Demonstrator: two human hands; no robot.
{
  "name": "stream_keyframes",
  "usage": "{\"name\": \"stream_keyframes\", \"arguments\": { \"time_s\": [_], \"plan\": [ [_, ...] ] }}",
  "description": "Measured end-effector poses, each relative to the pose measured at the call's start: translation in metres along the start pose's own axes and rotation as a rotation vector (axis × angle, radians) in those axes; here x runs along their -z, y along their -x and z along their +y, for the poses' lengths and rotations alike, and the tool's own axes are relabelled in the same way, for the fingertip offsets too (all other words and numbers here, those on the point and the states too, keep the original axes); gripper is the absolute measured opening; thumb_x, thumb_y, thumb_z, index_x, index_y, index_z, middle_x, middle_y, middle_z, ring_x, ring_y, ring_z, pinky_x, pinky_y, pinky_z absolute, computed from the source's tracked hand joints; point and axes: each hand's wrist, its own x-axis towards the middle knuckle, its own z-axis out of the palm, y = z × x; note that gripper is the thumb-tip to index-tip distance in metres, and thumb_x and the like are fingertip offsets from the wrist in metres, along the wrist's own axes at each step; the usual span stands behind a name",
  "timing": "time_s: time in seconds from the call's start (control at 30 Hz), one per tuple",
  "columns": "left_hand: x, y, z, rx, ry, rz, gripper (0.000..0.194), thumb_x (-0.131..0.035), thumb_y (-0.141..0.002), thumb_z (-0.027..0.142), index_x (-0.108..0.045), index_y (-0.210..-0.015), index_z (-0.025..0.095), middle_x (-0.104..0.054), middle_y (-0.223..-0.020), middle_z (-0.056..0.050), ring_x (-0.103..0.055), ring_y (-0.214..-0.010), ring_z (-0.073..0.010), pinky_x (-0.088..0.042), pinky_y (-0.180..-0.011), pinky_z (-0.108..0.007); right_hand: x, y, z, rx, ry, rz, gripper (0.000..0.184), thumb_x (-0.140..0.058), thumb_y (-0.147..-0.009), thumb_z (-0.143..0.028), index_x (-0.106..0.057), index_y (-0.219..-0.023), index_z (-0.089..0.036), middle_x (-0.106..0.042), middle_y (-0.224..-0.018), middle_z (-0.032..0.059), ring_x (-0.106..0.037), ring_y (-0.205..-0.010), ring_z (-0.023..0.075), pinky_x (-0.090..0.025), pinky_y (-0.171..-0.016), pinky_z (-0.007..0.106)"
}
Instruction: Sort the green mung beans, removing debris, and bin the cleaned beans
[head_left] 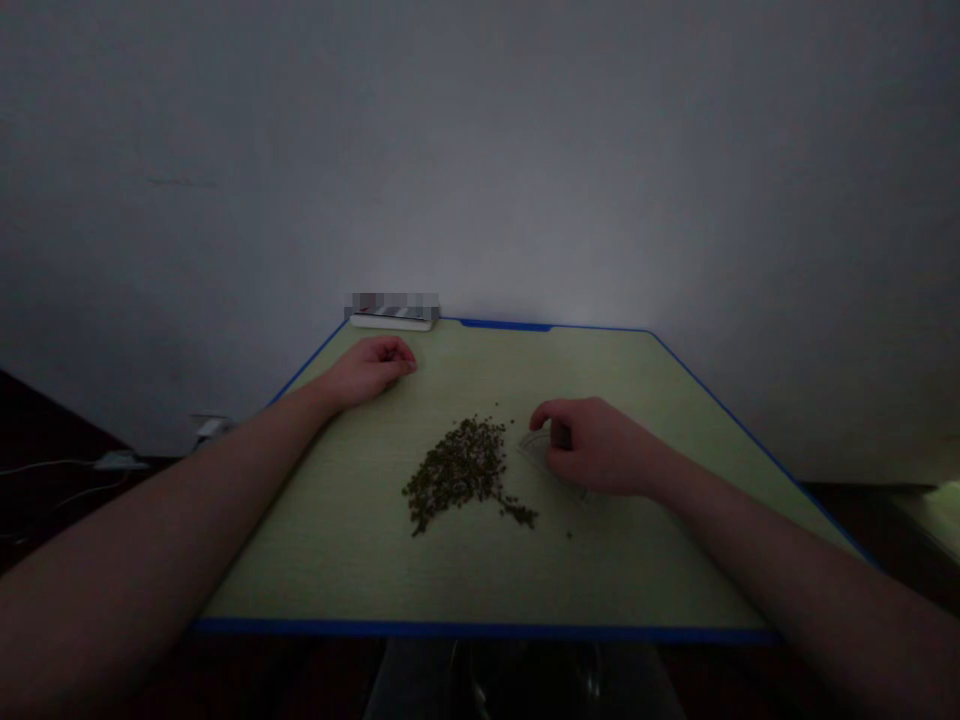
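A loose heap of small green-brown grains (461, 462), like dried beans or seeds, lies spread on the pale table top (420, 590). To its right, my right hand (592, 445) curls its fingers and thumb around a clear, curved-edged plastic piece (536, 448) with fine lines, resembling a protractor. Most of that piece is hidden behind the hand. My left hand (371, 370) rests on the table beyond the heap to the left, its fingers curled in loosely. Nothing shows between them.
A white-edged flat object (391, 322), blurred on top, sits at the far left corner. Blue trim (480, 630) edges the table, and a wall (495, 180) stands behind. White cables (120, 460) run at the left. Something shiny and rounded (529, 680) is below the front edge.
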Motion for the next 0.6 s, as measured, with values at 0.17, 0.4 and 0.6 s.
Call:
{"name": "stream_keyframes", "arguments": {
  "time_s": [0.17,0.4,0.6],
  "plan": [
    [-0.001,0.001,0.002,-0.002,-0.003,0.011,0.015,-0.065,-0.067,0.03,-0.061,-0.074,0.017,-0.046,-0.052,0.005,-0.04,-0.048,-0.0094,-0.029,-0.047,-0.023,-0.001,-0.002,0.002,0.012,-0.037,-0.035,0.037,-0.059,-0.072,-0.016,-0.071,-0.106,-0.017,-0.068,-0.071,0.0017,-0.056,-0.06,0.0141,-0.037,-0.056,0.027],
    [-0.002,0.003,0.008,0.02,0.013,0.007,0.015,-0.065,-0.067,0.03,-0.059,-0.073,0.018,-0.045,-0.05,0.006,-0.038,-0.046,-0.0091,-0.028,-0.046,-0.022,-0.002,-0.008,-0.002,-0.032,0.013,0.018,0.04,-0.057,-0.074,-0.015,-0.072,-0.111,-0.015,-0.07,-0.072,0.0032,-0.059,-0.062,0.0153,-0.04,-0.06,0.027],
    [-0.002,0.003,0.007,0.007,0.029,0.0,0.014,-0.065,-0.068,0.03,-0.059,-0.073,0.018,-0.045,-0.05,0.006,-0.039,-0.046,-0.0091,-0.029,-0.046,-0.022,0.01,-0.009,0.009,-0.16,0.14,0.007,0.035,-0.061,-0.075,-0.02,-0.071,-0.108,-0.016,-0.072,-0.079,0.0064,-0.062,-0.068,0.0187,-0.041,-0.062,0.029]
  ]
}}
